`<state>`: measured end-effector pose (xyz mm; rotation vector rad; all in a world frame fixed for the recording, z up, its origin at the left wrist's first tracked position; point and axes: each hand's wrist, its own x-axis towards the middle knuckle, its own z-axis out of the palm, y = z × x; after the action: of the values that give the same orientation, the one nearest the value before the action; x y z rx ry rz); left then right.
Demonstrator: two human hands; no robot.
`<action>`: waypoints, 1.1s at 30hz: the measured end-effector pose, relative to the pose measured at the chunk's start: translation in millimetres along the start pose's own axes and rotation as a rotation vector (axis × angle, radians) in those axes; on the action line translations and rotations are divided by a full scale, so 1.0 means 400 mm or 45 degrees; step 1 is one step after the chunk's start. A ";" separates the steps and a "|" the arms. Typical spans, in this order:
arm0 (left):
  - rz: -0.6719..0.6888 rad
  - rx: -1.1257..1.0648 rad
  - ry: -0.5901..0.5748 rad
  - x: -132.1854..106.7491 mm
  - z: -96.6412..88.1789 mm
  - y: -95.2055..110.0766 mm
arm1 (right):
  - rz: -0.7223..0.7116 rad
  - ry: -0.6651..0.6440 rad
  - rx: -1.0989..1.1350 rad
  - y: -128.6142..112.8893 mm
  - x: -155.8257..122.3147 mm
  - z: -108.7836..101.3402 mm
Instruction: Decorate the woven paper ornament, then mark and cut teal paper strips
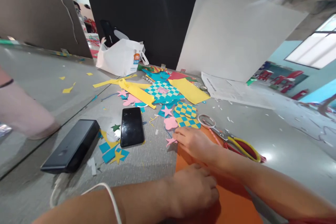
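Note:
A sheet of orange paper (233, 201) lies in front of me, partly hidden under both arms. My left hand (195, 189) rests on it with curled fingers; the fingertips are mostly out of sight. Farther up, my right hand (195, 143) has its bent fingers together at the sheet's far left edge. A pink paper star (171, 141) lies right by those fingertips, with a pink flower cutout (170, 123) just beyond. Scissors with yellow and red handles (243, 148) lie beyond my right forearm. Blue-and-yellow checkered pieces (186, 109) are near my right hand.
A black phone (132, 127) and a power bank (70, 146) with a white cable lie left. Behind are yellow paper (189, 90), a checkered sheet (162, 91), a white plastic bag (120, 57), a printed sheet (231, 89) and upright panels. Another person's arm (23, 108) enters at left.

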<state>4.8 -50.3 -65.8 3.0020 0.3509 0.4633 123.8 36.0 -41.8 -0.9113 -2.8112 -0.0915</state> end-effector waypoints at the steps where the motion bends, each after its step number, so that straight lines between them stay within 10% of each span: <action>1: 0.005 0.015 -0.005 -0.001 -0.002 0.002 | -0.019 -0.009 -0.013 -0.005 -0.010 0.009; 14: 0.006 0.133 0.008 -0.001 -0.005 0.028 | -0.165 0.299 0.204 -0.007 -0.064 0.038; 33: -0.005 0.129 -0.017 -0.004 -0.016 0.024 | 0.210 0.479 0.771 -0.040 -0.044 0.019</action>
<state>3.3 -59.5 -59.1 3.0999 0.3905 0.4381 127.2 13.8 -52.8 -0.8533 -2.2010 0.5239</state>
